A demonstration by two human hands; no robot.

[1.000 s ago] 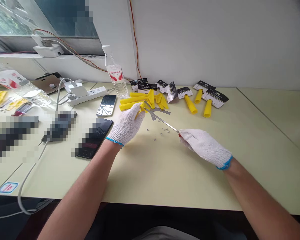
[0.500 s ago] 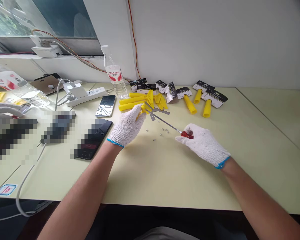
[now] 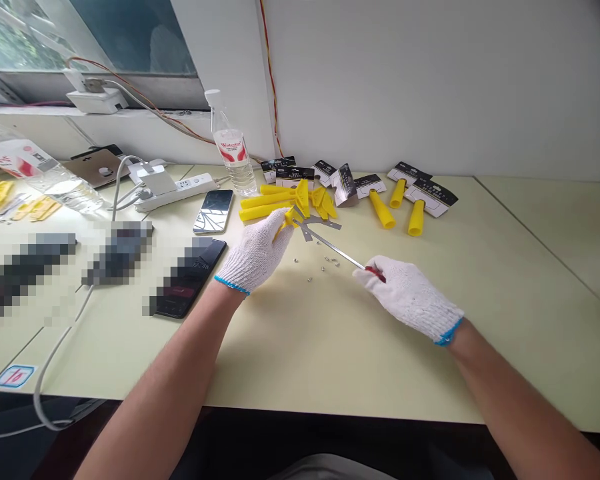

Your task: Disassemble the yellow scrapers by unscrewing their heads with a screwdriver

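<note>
Fingers, right: closed around the red handle of the screwdriver, only a sliver of red showing past the glove of my right hand, right of frame centre.
Fingers, left: curled shut on a yellow scraper, my left hand holding it just above centre, its metal blade sticking out toward the right.
Screwdriver: shaft runs up and left from my right hand, tip at the scraper's metal part; I think it sits on a screw head, but it is too small to be sure.
Just changed: half a second ago my right fingers were looser, with more of the red handle bare; now they have wrapped back over it, and the hand sits a touch lower and further right. A second ago it looked much as it does now.
What that means: I read it as a re-grip between turns, so the screw work on this scraper is mid-way, not finished.
Left hand since then: hardly moved, same hold.
Loose screws: scattered on the table below the shaft, centre of frame, unmoved.
Other scrapers: yellow pile behind my left hand, upper centre; carded ones toward upper right.
Elsewhere: water bottle upper centre-left, phone left of the pile.
</note>
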